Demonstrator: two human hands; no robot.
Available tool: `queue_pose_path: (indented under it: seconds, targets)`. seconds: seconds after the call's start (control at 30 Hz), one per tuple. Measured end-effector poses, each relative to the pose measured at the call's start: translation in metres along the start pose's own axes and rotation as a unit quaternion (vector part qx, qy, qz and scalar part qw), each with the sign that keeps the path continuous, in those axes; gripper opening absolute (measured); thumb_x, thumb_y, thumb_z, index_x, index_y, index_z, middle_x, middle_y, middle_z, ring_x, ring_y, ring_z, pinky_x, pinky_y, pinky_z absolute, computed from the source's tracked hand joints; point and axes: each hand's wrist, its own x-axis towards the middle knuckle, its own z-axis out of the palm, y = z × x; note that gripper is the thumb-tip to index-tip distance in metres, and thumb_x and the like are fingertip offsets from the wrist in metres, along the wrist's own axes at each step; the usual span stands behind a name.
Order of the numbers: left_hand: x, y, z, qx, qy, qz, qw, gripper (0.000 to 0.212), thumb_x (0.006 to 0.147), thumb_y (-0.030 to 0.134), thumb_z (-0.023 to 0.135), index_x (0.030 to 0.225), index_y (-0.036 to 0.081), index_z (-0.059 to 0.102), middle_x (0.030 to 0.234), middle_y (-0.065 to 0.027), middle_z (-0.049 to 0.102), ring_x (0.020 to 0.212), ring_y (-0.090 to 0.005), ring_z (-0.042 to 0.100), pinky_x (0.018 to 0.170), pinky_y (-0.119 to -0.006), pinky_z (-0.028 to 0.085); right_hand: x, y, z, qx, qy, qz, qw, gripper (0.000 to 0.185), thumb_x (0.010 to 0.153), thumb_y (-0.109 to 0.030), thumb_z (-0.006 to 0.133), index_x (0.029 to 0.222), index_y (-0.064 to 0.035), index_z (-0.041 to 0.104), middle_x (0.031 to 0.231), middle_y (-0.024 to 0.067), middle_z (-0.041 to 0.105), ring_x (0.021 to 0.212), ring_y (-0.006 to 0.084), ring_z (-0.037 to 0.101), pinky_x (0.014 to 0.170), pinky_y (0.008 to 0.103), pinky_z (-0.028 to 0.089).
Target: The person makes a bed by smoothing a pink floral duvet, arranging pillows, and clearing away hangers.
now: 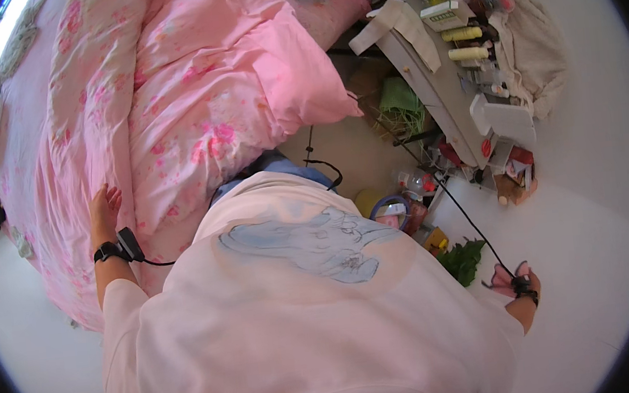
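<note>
My left hand [106,208] is over the edge of the pink floral bedding [182,124], its fingers loosely curled and nothing seen in them. A black strap with a small black device [129,244] sits on that wrist, and a cable runs from it towards my shirt. At the lower right is my right hand [534,279], partly covered by a black wrist device [522,285]. Beside its fingers is a small pink item [501,281] with dark edges; whether I grip it is unclear. A black cable [466,213] stretches from this wrist towards the desk.
A narrow desk [435,94] on the right carries yellow-capped bottles [463,34], a box [445,15] and a beige cloth [534,56]. Below stand a plastic bottle [416,182], a roll of tape [389,212] and green leaves [464,261]. A pink pillow [302,72] overhangs the bed.
</note>
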Motion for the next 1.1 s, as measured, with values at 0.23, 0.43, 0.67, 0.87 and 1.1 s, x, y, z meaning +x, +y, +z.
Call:
queue_pose_path:
  seconds: [0.23, 0.43, 0.67, 0.87, 1.1]
  targets:
    - [0.04, 0.021, 0.139, 0.243, -0.119, 0.088, 0.959, 0.039, 0.082, 0.025, 0.055, 0.115, 0.006, 0.048, 0.091, -0.0028, 0.057, 0.074, -0.0135, 0.056, 0.059, -0.023, 0.046, -0.071, -0.035, 0.003, -0.065, 0.09, -0.033, 0.993, 0.05, 0.083, -0.044, 0.048, 0.115, -0.0062, 0.039, 0.091, 0.0161, 0.057, 0.071, 0.0297, 0.059, 0.058, 0.0406, 0.049]
    - [-0.007, -0.018, 0.372, 0.473, -0.44, 0.5, 0.577, 0.067, 0.065, 0.015, 0.07, 0.124, 0.006, 0.039, 0.117, -0.0166, 0.048, 0.105, -0.029, 0.048, 0.087, -0.034, 0.041, -0.164, -0.048, 0.063, 0.069, 0.113, -0.029, 0.991, 0.051, 0.08, -0.045, 0.052, 0.112, -0.0055, 0.043, 0.087, 0.0133, 0.056, 0.063, 0.0271, 0.058, 0.048, 0.0364, 0.045]
    - [-0.095, -0.067, 0.492, 0.671, -0.484, 0.48, 0.292, 0.094, 0.061, 0.014, 0.071, 0.136, 0.016, 0.015, 0.133, -0.0128, 0.031, 0.095, -0.0314, 0.055, 0.076, -0.039, 0.046, -0.177, -0.042, 0.004, 0.027, 0.088, -0.092, 0.991, 0.033, 0.083, -0.039, 0.051, 0.092, -0.0082, 0.046, 0.075, 0.0064, 0.051, 0.058, 0.0204, 0.051, 0.048, 0.0307, 0.04]
    - [-0.012, -0.092, 0.459, 0.785, -0.369, 0.475, 0.148, 0.02, 0.077, 0.018, 0.049, 0.089, 0.011, 0.063, 0.09, -0.0048, 0.063, 0.08, -0.0215, 0.06, 0.072, -0.039, 0.046, -0.163, -0.006, -0.02, 0.006, 0.062, -0.083, 0.995, 0.026, 0.085, -0.035, 0.05, 0.075, -0.0105, 0.048, 0.064, 0.0004, 0.047, 0.055, 0.0146, 0.046, 0.049, 0.0258, 0.036]
    - [0.002, 0.089, 0.492, 0.446, -0.18, 0.617, 0.623, 0.029, 0.075, 0.02, 0.05, 0.1, 0.008, 0.057, 0.102, -0.0149, 0.055, 0.095, -0.0323, 0.052, 0.079, -0.04, 0.042, -0.1, 0.085, -0.082, 0.197, 0.144, 0.084, 0.966, 0.05, 0.08, -0.042, 0.052, 0.115, -0.0062, 0.047, 0.112, 0.0127, 0.05, 0.103, 0.0255, 0.044, 0.083, 0.0431, 0.036]
